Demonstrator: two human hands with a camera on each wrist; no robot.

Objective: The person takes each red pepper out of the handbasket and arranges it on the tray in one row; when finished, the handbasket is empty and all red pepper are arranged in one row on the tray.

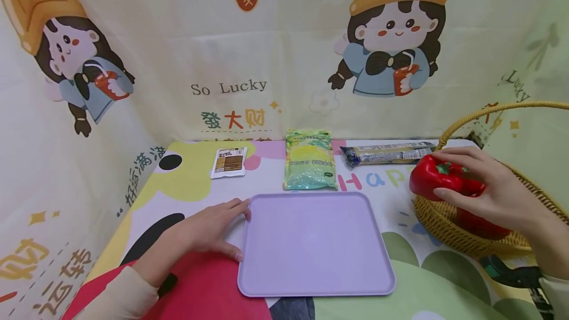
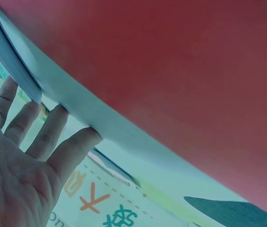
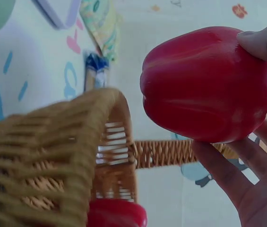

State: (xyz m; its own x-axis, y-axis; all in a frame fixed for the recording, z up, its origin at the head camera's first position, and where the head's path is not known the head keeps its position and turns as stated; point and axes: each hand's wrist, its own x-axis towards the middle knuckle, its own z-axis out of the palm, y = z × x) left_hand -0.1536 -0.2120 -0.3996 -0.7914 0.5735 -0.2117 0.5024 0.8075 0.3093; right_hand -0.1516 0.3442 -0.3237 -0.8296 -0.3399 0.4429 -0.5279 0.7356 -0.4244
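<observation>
My right hand (image 1: 493,189) holds a red bell pepper (image 1: 428,179) above the near left rim of a wicker basket (image 1: 437,219). Thumb and fingers grip the pepper from its stem side, and its smooth end faces away from the palm in the right wrist view. More red peppers (image 3: 116,213) lie inside the basket, partly hidden by its rim and my hand. On the other side, my left hand (image 1: 209,228) rests at the left edge of a lilac tray (image 1: 315,246). Its fingers reach out loosely, with fingertips right at the tray's rim (image 2: 17,56).
Behind the tray lie a small white-and-brown packet (image 1: 228,162), a green-and-yellow bag (image 1: 309,160) and a long narrow packet (image 1: 386,154). The basket's tall handle (image 1: 502,108) arches at the right. A printed cloth covers the table, and patterned curtains (image 1: 284,53) hang behind it.
</observation>
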